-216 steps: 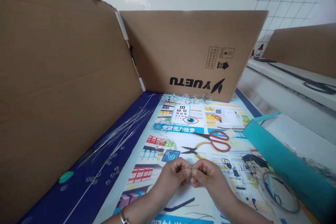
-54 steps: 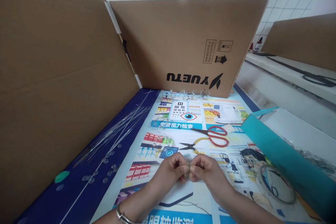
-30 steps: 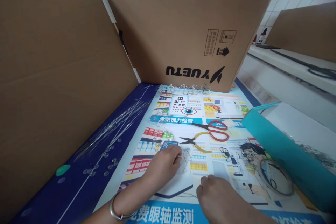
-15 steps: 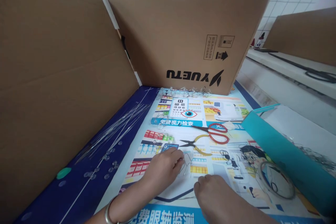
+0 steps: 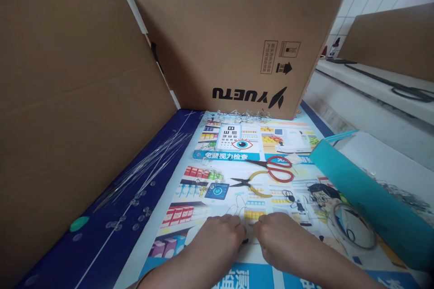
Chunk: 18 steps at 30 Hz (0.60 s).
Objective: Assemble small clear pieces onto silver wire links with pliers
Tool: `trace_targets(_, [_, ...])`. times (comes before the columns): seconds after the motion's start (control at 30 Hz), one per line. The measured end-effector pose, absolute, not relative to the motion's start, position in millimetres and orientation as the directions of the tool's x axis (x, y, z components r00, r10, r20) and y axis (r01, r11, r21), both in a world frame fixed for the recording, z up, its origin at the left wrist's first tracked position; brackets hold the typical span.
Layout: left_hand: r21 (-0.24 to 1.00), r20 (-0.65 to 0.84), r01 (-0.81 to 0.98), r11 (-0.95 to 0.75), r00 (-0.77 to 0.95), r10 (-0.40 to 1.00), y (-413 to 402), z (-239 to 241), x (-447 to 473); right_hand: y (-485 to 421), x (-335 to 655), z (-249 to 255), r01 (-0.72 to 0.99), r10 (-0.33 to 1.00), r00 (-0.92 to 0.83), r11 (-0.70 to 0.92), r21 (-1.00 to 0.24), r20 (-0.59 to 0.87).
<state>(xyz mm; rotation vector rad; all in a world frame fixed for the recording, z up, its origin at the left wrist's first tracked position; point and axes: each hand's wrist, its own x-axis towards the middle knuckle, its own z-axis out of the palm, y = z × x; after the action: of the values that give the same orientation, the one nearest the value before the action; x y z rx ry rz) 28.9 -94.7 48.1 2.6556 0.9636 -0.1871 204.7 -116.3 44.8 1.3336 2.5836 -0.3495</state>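
My left hand (image 5: 222, 235) and my right hand (image 5: 278, 235) rest close together on a printed poster mat (image 5: 237, 162) near the front edge. Both have their fingers curled down and meet over a small dark thing I cannot make out. A thin bent wire (image 5: 238, 205) lies just beyond the fingertips. Yellow-handled pliers (image 5: 252, 185) and red-handled scissors (image 5: 274, 169) lie further back on the mat.
Upright cardboard panels stand at the left (image 5: 68, 99) and the back (image 5: 237, 45). A bundle of straight wires (image 5: 149, 167) and several clear beads (image 5: 135, 212) lie on the blue strip at the left. A teal bag (image 5: 366, 203) and a coil of clear cord (image 5: 352, 232) lie to the right.
My left hand left the bent wire on the mat and drew back toward me. My right hand moved left and now meets it at the mat's front.
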Motion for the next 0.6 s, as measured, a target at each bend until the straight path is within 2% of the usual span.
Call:
trace_targets(0.13, [0.156, -0.253, 0.600, -0.785, 0.792, 0.555, -103.3, 45.0, 30.2, -119.0, 205.5, 42.1, 0.804, 0.762, -0.587, 0.587, -0.089, -0.275])
trace_targets(0.33, [0.118, -0.299, 0.625, -0.772, 0.764, 0.572, -104.7, 51.0, 29.4, -125.0, 205.5, 34.3, 0.771, 0.745, -0.626, 0.635, -0.043, -0.232])
trace_targets(0.43, [0.129, -0.298, 0.641, -0.757, 0.753, 0.587, -102.5, 59.2, 28.6, -125.1, 205.3, 31.3, 0.771, 0.744, -0.624, 0.636, -0.031, -0.240])
trace_targets(0.6, [0.204, -0.198, 0.602, -0.772, 0.797, 0.570, -103.5, 56.3, 29.8, -122.1, 204.2, 34.2, 0.785, 0.744, -0.607, 0.615, -0.068, -0.279])
